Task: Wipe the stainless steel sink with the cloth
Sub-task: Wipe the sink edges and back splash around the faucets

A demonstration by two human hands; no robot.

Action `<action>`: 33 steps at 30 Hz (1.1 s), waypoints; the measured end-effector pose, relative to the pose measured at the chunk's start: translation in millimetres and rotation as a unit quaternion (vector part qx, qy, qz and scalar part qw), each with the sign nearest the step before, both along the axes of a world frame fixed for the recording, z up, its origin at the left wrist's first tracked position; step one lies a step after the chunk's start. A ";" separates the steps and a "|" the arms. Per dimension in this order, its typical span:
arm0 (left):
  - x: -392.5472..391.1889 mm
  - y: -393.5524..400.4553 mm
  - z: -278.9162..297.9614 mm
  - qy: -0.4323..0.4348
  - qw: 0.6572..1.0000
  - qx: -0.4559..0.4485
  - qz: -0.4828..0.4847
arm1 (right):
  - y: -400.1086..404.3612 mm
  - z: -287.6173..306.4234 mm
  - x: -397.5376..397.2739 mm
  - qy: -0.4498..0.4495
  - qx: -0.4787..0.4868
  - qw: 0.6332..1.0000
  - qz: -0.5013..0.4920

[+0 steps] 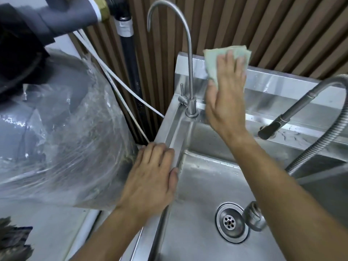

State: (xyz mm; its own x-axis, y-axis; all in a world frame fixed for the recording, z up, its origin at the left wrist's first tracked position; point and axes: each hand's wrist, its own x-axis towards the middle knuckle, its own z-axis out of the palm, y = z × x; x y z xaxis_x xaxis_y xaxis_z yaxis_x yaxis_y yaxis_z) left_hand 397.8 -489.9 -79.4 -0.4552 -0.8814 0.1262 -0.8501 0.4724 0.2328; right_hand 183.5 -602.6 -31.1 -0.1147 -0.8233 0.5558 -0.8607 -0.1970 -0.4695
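The stainless steel sink point(199, 181) fills the lower right, with a round drain point(230, 222) in its basin and an upright backsplash point(282, 85) at the rear. My right hand point(225, 95) presses a pale green cloth point(214, 59) flat against the left end of that backsplash, fingers spread over it. My left hand point(152, 176) lies palm down on the sink's left rim, its thumb over the inner edge. It holds nothing.
A thin gooseneck tap point(189, 59) rises just left of the cloth. A flexible spray hose point(301, 117) arcs in from the right. A crumpled metal piece point(254, 216) sits by the drain. A plastic-wrapped grey tank point(62, 129) crowds the left. Brown slatted wall behind.
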 end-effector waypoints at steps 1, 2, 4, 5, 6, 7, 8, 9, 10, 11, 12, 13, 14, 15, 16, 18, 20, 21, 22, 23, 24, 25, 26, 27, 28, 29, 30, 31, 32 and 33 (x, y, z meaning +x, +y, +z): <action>-7.2 -15.8 -0.1 -0.002 1.000 -0.003 -0.007 | -21.0 -11.5 -5.3 0.108 0.012 0.994 0.007; -13.5 -29.5 -1.9 -0.009 1.000 0.002 -0.011 | -36.1 -22.7 -10.5 0.195 0.019 0.981 0.007; -22.6 -46.0 -10.7 -0.034 0.999 0.026 -0.006 | -47.1 -34.7 -19.6 0.292 -0.001 0.956 -0.001; -24.8 -48.3 -15.0 -0.050 0.998 0.035 0.000 | -47.1 -37.9 -25.0 0.311 -0.016 0.950 -0.002; -26.1 -48.7 -18.3 -0.059 0.998 0.036 0.004 | -45.3 -39.3 -31.5 0.323 -0.024 0.946 0.000; -26.5 -47.9 -19.5 -0.059 0.998 0.031 0.005 | -44.1 -38.1 -37.7 0.335 -0.026 0.942 0.004; -26.3 -46.9 -19.1 -0.056 0.998 0.030 0.005 | -44.8 -35.7 -42.7 0.349 -0.025 0.937 0.006; -26.0 -46.5 -18.5 -0.057 0.998 0.032 0.003 | -47.7 -32.6 -45.7 0.367 -0.027 0.930 0.005; -26.2 -47.6 -18.6 -0.060 0.998 0.032 0.002 | -52.8 -29.6 -45.6 0.389 -0.031 0.921 0.003; -26.7 -48.0 -17.9 -0.063 0.997 0.032 0.003 | -59.2 -27.2 -42.4 0.412 -0.036 0.910 0.003; -27.3 -48.6 -16.4 -0.064 0.997 0.033 0.005 | -67.5 -24.4 -36.8 0.436 -0.046 0.899 0.009; -27.8 -49.1 -15.5 -0.065 0.997 0.035 0.004 | -76.9 -20.8 -31.1 0.459 -0.060 0.886 0.020; -27.8 -49.1 -15.8 -0.068 0.997 0.041 0.002 | -86.3 -15.8 -26.6 0.481 -0.074 0.873 0.034; -27.3 -48.8 -16.6 -0.069 0.997 0.046 0.000 | -94.0 -10.4 -25.1 0.506 -0.085 0.857 0.049; -26.6 -49.0 -17.2 -0.067 0.997 0.046 0.001 | -98.8 -5.6 -27.1 0.530 -0.091 0.841 0.062; -25.4 -50.1 -14.8 -0.063 0.997 0.047 0.001 | -96.8 -4.1 -39.8 0.553 -0.074 0.825 0.085; -26.1 -49.6 -13.6 -0.075 0.996 0.057 -0.003 | -79.7 -11.9 -52.1 0.547 -0.038 0.832 0.083; -25.9 -48.9 -13.5 -0.084 0.995 0.061 -0.006 | -69.8 -16.8 -53.3 0.533 -0.030 0.843 0.067; -25.8 -47.3 -12.4 -0.087 0.994 0.063 -0.006 | -62.9 -19.7 -50.7 0.517 -0.030 0.854 0.052; -25.7 -45.4 -10.9 -0.084 0.994 0.064 -0.004 | -60.5 -18.7 -45.4 0.508 -0.037 0.860 0.041; -26.3 -44.6 -9.2 -0.078 0.995 0.063 -0.002 | -63.0 -14.3 -40.2 0.504 -0.042 0.862 0.032; -27.1 -44.7 -8.2 -0.073 0.995 0.062 0.000 | -69.7 -7.6 -35.4 0.507 -0.048 0.861 0.025; -27.4 -45.1 -8.1 -0.071 0.996 0.062 0.001 | -78.8 -1.0 -31.3 0.515 -0.047 0.856 0.032; -27.4 -45.2 -8.2 -0.071 0.996 0.063 0.000 | -87.6 4.0 -28.6 0.529 -0.045 0.847 0.044; -27.0 -46.0 -8.6 -0.070 0.995 0.064 0.000 | -95.2 6.5 -27.3 0.544 -0.050 0.836 0.057; -26.8 -46.9 -8.6 -0.070 0.995 0.064 -0.001 | -99.6 6.2 -27.8 0.553 -0.058 0.829 0.064; -26.8 -47.6 -8.7 -0.070 0.995 0.064 -0.002 | -101.2 2.6 -30.2 0.553 -0.069 0.827 0.068; -26.3 -48.0 -8.8 -0.070 0.995 0.064 -0.002 | -99.5 -1.7 -32.8 0.550 -0.077 0.829 0.071; -26.0 -48.1 -8.5 -0.071 0.995 0.066 -0.002 | -94.7 -6.4 -35.1 0.541 -0.079 0.835 0.067; -26.0 -47.5 -7.8 -0.073 0.995 0.067 -0.001 | -88.7 -12.3 -37.4 0.525 -0.075 0.846 0.061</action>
State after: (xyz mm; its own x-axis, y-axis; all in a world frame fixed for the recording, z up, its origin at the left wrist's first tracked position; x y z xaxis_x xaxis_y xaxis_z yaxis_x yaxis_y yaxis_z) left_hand 371.9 -537.5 -87.2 -0.4624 -0.8847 -0.0588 -0.8782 0.4478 0.1681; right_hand 146.1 -691.4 -43.5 0.5873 -0.7049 0.3977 -0.7566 -0.3035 0.5792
